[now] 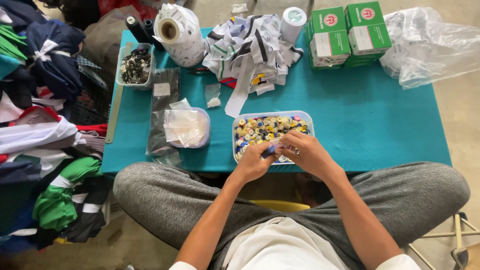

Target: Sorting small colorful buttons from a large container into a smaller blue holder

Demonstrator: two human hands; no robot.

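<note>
My left hand (256, 162) and my right hand (306, 152) meet at the near edge of a teal-covered table (380, 125). Together they pinch a small blue piece (270, 148) between the fingertips; a ring shows on my right hand. Just beyond them stands a clear plastic tub (272, 114) filled with several small coloured buttons. Part of the tub's near rim is hidden behind my hands.
A smaller tub with little plastic bags (186, 127) sits left of the button tub. Farther back are a heap of white labels and ribbon (247, 50), a large paper roll (177, 32), a box of dark metal parts (135, 65), green cartons (345, 32) and crumpled plastic (430, 45). Folded garments (40, 125) pile up at left.
</note>
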